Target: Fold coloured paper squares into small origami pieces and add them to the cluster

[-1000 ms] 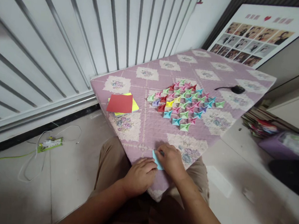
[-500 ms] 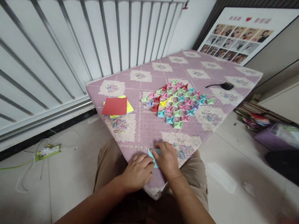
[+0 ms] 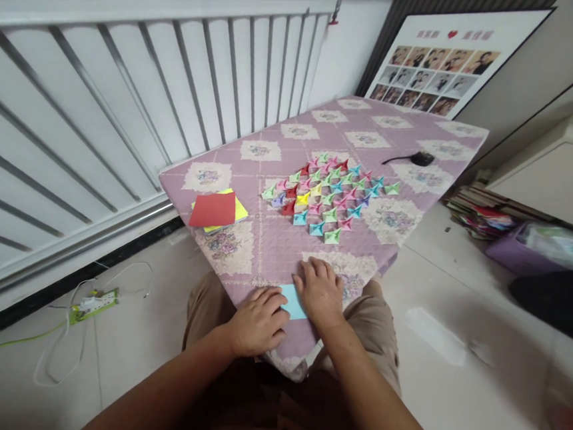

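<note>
A light blue sheet of paper (image 3: pixel 295 303) lies flat at the near corner of the cloth-covered table, its side edges partly hidden under my hands. My left hand (image 3: pixel 260 321) rests palm down on its left edge, fingers loosely bent and lying on the paper. On the other side, my right hand (image 3: pixel 320 293) lies over the sheet's right edge with its fingers laid out on the cloth. Beyond them stand several small folded paper pieces (image 3: pixel 332 199) in rows, in green, pink, red, blue, yellow and purple.
A stack of coloured paper squares, red sheet (image 3: pixel 214 209) on top, lies at the table's left edge. A small black object with a cord (image 3: pixel 422 158) sits to the right. A white radiator (image 3: pixel 202 80) borders the left side. A power strip (image 3: pixel 92 305) is on the floor.
My hands have moved slightly apart, and more of the blue paper now shows, lying flatter between them. The camera view has shifted a little.
</note>
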A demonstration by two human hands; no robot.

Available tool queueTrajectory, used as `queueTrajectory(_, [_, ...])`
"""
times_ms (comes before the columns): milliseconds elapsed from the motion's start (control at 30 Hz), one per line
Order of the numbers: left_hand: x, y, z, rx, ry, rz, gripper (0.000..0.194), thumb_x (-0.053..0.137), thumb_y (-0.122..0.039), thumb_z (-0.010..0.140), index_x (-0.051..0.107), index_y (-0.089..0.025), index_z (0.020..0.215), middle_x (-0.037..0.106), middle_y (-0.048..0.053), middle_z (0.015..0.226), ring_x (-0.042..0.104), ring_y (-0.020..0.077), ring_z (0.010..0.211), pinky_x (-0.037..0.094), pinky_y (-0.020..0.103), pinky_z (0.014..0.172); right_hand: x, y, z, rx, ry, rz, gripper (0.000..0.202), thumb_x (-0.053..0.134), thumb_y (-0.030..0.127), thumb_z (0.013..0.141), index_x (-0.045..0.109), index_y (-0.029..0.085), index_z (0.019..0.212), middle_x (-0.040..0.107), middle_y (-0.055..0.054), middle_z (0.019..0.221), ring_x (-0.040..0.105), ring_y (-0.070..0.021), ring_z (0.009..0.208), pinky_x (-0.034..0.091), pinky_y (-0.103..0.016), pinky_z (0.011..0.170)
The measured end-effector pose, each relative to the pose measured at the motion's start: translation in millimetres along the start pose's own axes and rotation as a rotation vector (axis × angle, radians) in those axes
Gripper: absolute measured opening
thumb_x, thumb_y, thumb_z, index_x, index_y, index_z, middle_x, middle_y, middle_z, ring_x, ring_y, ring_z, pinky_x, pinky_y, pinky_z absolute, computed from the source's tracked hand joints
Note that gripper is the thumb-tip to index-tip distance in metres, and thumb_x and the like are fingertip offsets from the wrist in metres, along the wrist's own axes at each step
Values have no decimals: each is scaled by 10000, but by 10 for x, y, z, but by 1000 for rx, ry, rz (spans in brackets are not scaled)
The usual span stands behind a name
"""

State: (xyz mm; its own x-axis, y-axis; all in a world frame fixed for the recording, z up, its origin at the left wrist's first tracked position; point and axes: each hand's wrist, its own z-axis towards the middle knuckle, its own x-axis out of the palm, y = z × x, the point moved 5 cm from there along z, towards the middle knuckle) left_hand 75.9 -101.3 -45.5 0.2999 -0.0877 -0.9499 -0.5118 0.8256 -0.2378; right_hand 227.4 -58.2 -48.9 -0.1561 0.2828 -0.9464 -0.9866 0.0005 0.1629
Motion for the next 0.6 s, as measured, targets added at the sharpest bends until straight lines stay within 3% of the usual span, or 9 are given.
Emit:
queueTrajectory(167, [-16,-12,2,-7,-5,-2,249,598,-330,814,611,-202,1027,535,72,1228,402,266,1244,295,428,1067,-90,-224,-14,13,-62,68,354,447,305,910,535,186,1232,516,-128,1336,412,-276,1230,318,-452,961])
queueTrajectory(267, [-16,-7,4,-16,-16,-10,238,596,-321,810,618,-208,1018,542,70,1222,408,261,1242,296,430,1070,-224,-143,-214,-122,-82,136,388,399,276,932,495,186,1297,509,-130,1352,406,-261,1275,288,-460,1013])
queueTrajectory(433, [-9,23,-10,30,13,-10,323,568,-364,841,594,-185,1109,526,108,1261,399,261,1269,287,432,1095,-221,227,-687,-420,158,169,552,451,377,925,345,186,1432,426,-131,1444,323,-259,1361,226,-488,1078])
queueTrajectory(600, [-17,90,-71,84,53,-11,401,557,-419,858,566,-216,1203,488,95,1350,377,246,1304,261,424,1116,-87,220,-873,-406,283,149,686,500,471,891,262,200,1474,330,-123,1499,283,-276,1385,216,-526,1091])
